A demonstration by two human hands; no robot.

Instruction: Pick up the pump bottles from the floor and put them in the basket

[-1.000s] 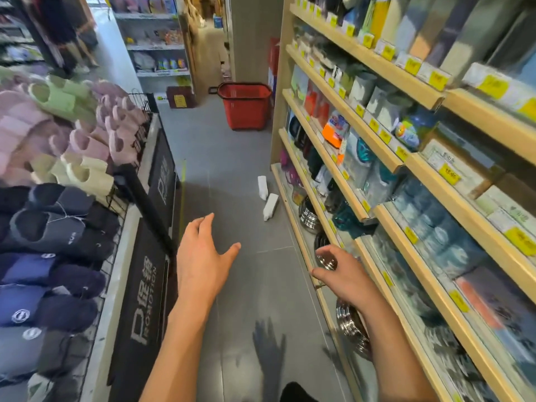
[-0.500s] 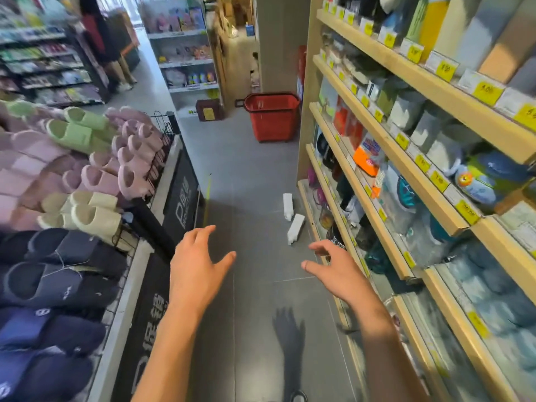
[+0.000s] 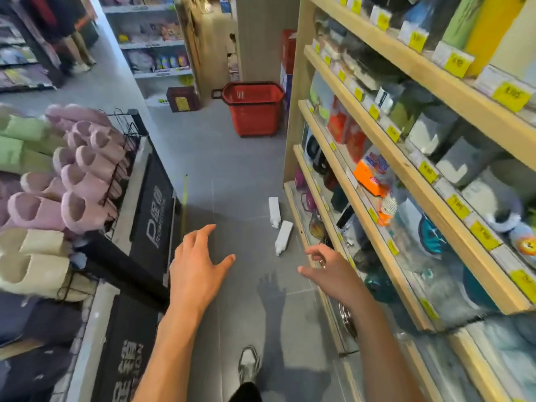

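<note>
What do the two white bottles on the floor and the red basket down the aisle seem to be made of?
The far bottle and the near bottle are probably plastic: opaque white with a matte look, though blur hides detail. The basket is most likely moulded plastic: uniform red, its walls a perforated grid.
</note>
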